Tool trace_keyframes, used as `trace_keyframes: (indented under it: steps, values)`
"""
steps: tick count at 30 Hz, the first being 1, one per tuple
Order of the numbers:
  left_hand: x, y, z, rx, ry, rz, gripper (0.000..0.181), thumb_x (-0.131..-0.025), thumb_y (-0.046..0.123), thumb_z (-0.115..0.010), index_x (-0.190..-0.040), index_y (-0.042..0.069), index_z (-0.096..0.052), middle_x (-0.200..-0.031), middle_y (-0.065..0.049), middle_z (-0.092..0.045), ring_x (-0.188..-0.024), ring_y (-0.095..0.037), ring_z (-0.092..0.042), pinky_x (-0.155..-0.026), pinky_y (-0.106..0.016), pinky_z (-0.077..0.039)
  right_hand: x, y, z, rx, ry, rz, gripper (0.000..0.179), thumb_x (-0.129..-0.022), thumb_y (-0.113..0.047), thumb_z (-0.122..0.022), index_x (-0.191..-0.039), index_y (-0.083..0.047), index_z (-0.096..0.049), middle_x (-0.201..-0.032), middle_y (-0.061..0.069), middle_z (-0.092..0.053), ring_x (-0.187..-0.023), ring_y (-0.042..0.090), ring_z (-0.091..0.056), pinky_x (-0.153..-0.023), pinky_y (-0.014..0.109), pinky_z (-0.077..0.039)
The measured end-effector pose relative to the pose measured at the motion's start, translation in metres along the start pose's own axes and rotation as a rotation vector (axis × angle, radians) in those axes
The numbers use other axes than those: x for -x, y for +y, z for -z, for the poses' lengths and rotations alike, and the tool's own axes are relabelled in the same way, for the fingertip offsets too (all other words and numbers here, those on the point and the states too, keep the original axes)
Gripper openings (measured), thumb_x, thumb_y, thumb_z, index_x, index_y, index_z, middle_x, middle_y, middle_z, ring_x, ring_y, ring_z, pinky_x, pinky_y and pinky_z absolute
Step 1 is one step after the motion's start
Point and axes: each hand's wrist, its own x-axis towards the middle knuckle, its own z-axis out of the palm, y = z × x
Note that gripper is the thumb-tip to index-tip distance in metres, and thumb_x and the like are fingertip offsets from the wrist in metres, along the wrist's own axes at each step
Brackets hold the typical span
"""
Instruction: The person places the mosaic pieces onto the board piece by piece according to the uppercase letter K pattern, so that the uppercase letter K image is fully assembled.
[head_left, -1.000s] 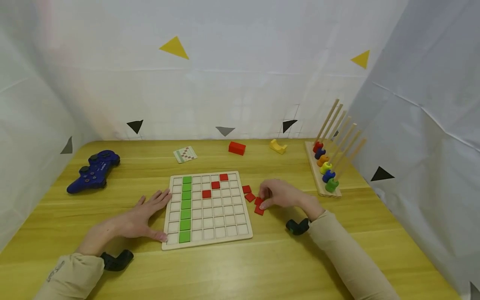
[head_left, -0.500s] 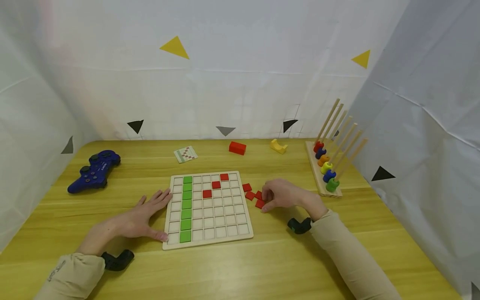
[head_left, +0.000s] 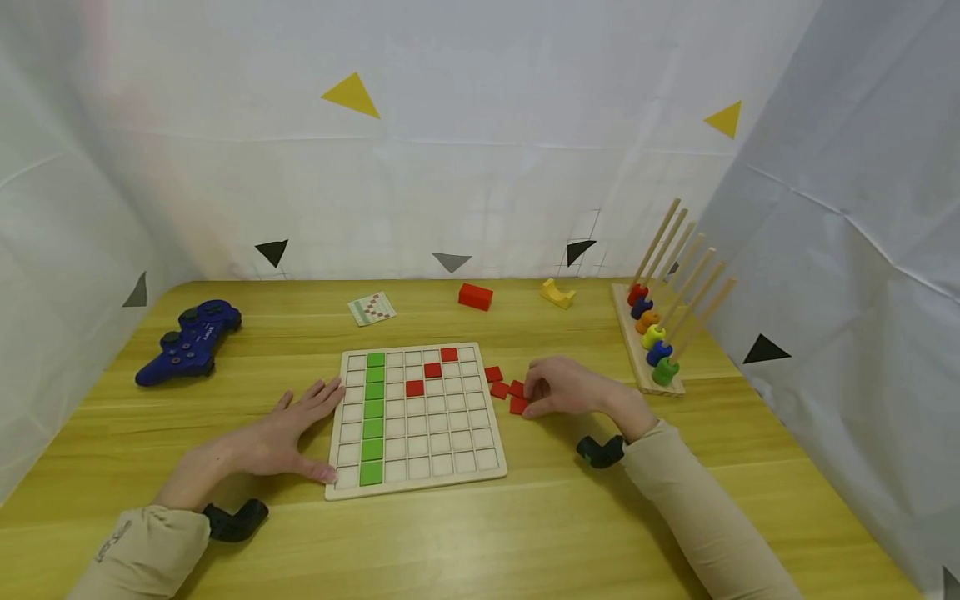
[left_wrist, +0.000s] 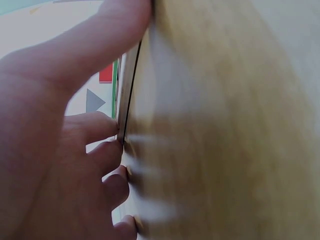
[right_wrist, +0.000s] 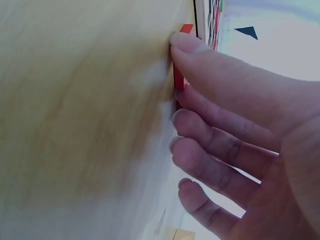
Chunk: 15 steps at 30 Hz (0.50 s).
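Observation:
A light wooden grid board (head_left: 491,477) lies flat on the table, with a column of green tiles (head_left: 372,408) and three red tiles in a diagonal (head_left: 432,370). My left hand (head_left: 288,429) is spread along the board's left edge, thumb at the near corner and fingertips on the far part. Off the board's right side lie several loose red tiles (head_left: 499,390). There, my right hand (head_left: 566,387) has its thumb and index finger at the ends of one red tile (right_wrist: 180,70), down on the table, in a pinch. The other fingers are bent.
Behind the board lies a small pattern card (head_left: 372,308). A red block (head_left: 476,297) and a yellow curved block (head_left: 557,293) stand near the back edge. At left is a blue game controller (head_left: 187,342); at right, a wooden peg stand (head_left: 660,387) with coloured beads.
My right hand has shifted slightly right and away from me, and the loose red tiles nearest it have slid a little toward the back. The left hand has stayed in place.

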Motion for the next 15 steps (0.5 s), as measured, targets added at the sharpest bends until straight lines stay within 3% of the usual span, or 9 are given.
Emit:
trace_keyframes:
  steps: [15]
  values:
    - [-0.0004, -0.0016, -0.0005, 0.003, 0.005, -0.007, 0.12, -0.076, 0.057, -0.079, -0.159, -0.001, -0.015, -0.167, -0.022, -0.002, -0.151, -0.049, 0.005, -0.114, -0.071, 0.009, -0.0004, 0.0029, -0.001, 0.024, 0.03, 0.075, 0.02, -0.085, -0.036, -0.08, -0.087, -0.016, -0.075, -0.083, -0.009, -0.06, -0.072, 0.004, -0.052, -0.067, 0.021, -0.045]
